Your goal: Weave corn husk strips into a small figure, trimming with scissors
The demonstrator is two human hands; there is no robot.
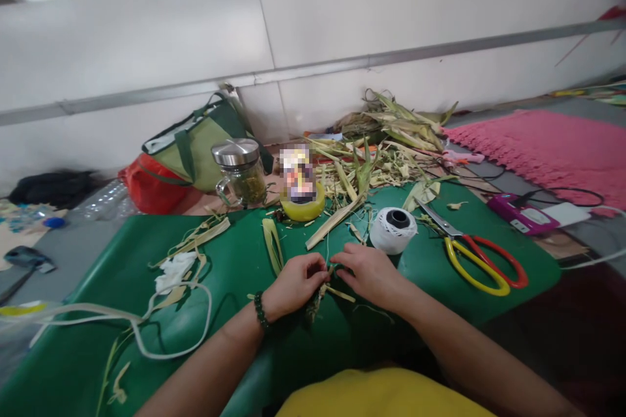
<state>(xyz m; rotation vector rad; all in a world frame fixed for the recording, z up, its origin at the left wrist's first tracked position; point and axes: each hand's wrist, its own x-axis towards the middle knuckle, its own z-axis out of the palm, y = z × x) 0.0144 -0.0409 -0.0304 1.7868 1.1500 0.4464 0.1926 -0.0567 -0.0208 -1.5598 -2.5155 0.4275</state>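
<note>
My left hand and my right hand meet over a green mat, both pinched on a small bundle of dried leaf strips held between them. My left wrist wears a dark bead bracelet. A thin thread appears to run from the bundle toward a white thread spool just beyond my right hand.
Scissors with red and yellow handles lie right of the spool. A yellow tape roll, a lidded glass jar, a green bag and a pile of dried leaves sit behind. White strips curl at left; a pink mat lies at right.
</note>
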